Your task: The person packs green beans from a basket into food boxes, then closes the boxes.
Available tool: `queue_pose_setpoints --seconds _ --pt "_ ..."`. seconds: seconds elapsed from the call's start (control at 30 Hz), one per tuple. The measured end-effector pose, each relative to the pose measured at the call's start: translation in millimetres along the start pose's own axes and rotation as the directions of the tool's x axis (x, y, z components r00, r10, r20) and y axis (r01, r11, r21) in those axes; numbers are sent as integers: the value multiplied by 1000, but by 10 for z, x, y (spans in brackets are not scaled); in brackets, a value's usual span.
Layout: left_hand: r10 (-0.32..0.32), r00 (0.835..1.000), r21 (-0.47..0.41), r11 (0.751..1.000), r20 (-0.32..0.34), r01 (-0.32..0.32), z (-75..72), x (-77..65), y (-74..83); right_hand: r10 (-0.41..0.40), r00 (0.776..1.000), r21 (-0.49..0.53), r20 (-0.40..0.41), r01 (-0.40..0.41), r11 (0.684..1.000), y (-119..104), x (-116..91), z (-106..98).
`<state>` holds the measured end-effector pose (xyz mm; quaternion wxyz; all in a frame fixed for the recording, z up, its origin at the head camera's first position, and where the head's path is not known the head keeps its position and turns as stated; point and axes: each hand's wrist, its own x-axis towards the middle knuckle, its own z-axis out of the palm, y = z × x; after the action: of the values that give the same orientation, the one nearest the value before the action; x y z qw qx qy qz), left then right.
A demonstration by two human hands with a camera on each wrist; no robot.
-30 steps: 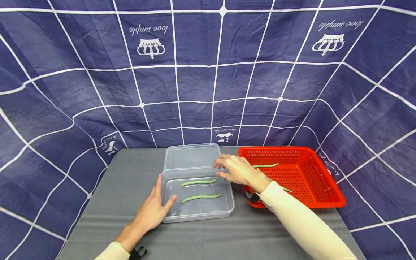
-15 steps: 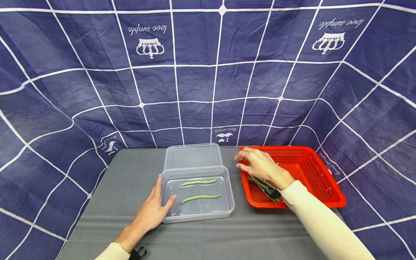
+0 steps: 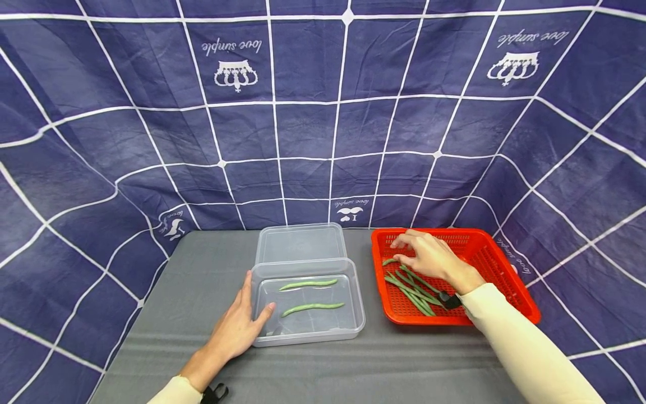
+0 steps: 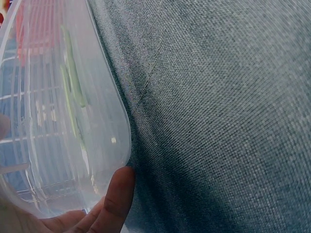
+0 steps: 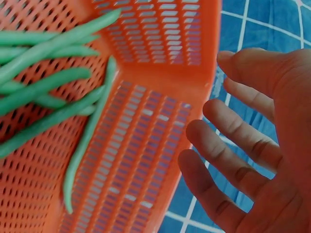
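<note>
In the head view my left hand (image 3: 234,322) holds the left side of a clear plastic container (image 3: 308,335), thumb over the rim and fingers along the outer wall. Two green beans, one farther back (image 3: 308,284) and one nearer (image 3: 313,307), lie apart inside it. The left wrist view shows fingertips (image 4: 119,194) against the container's corner (image 4: 119,131). My right hand (image 3: 429,255) hovers over the left part of a red basket (image 3: 487,269), holding nothing, its fingers loosely bent and spread. Several green beans (image 3: 414,292) lie below it in the basket, partly hidden by the hand and wrist strap.
Directly behind the container lies a clear lid (image 3: 301,242), flat on the grey tabletop (image 3: 217,264). A blue cloth (image 3: 313,129) with white lines hangs at the back and sides. Grey surface separates the container from the basket.
My right hand has moved right, from above the container's right rim across to the basket, uncovering more beans there. The left hand, the container and its two beans have stayed in place.
</note>
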<state>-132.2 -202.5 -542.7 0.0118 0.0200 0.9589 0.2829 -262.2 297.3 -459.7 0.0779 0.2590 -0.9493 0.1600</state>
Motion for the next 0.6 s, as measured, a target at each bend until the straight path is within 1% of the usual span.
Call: queue_pose_setpoints --seconds 0.2,0.6 --pt "-5 1000 4 1000 0 5 -8 -4 14 30 998 4 53 -30 1000 157 -78 -20" --pt "0 1000 7 1000 -2 0 -17 -17 0 38 986 21 162 -41 999 420 -242 42"
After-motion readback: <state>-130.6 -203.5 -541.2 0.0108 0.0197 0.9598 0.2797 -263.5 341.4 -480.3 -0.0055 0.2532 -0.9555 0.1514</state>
